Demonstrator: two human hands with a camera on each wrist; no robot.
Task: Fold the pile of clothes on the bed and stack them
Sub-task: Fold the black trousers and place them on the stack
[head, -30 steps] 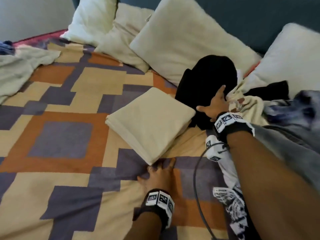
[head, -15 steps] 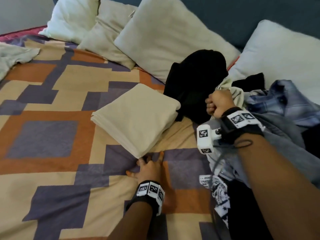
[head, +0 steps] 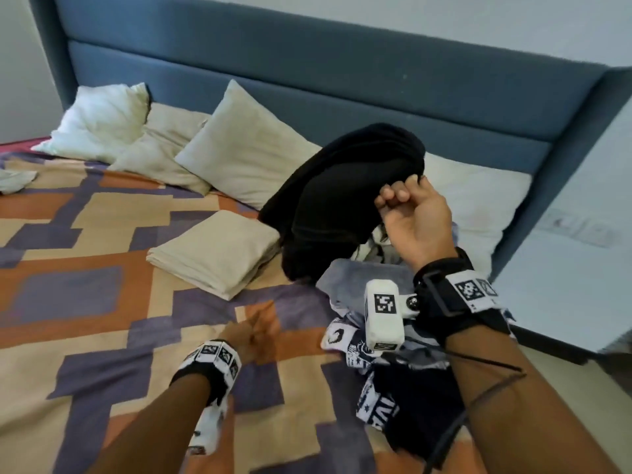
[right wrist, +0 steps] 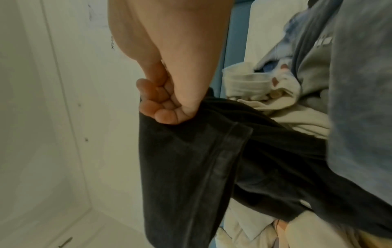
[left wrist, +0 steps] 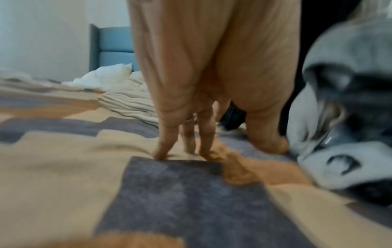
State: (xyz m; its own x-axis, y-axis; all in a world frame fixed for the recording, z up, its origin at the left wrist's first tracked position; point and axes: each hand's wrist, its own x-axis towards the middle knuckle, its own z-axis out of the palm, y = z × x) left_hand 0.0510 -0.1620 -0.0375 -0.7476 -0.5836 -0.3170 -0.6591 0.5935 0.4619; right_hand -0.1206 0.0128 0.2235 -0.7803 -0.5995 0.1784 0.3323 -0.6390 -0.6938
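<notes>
Left hand (head: 254, 336): fingers straight, tips pressed on patterned bedspread (head: 85, 336). Clothes pile (head: 376, 371): right, beside it. Folded beige cloth (head: 215, 254): beyond, mid-bed. Right hand (head: 415, 217): raised, fingers curled round black garment (head: 342, 200), which hangs below the fist.

Right hand (right wrist: 169, 94) closed in a fist, fingers (right wrist: 163, 115) curled over the top edge of a black garment (right wrist: 191, 167), which hangs down from the grip, stitched hem showing. Beside the garment: a heap of grey, blue and cream clothes (right wrist: 307, 94). On its far side, a white wall (right wrist: 53, 117).
</notes>
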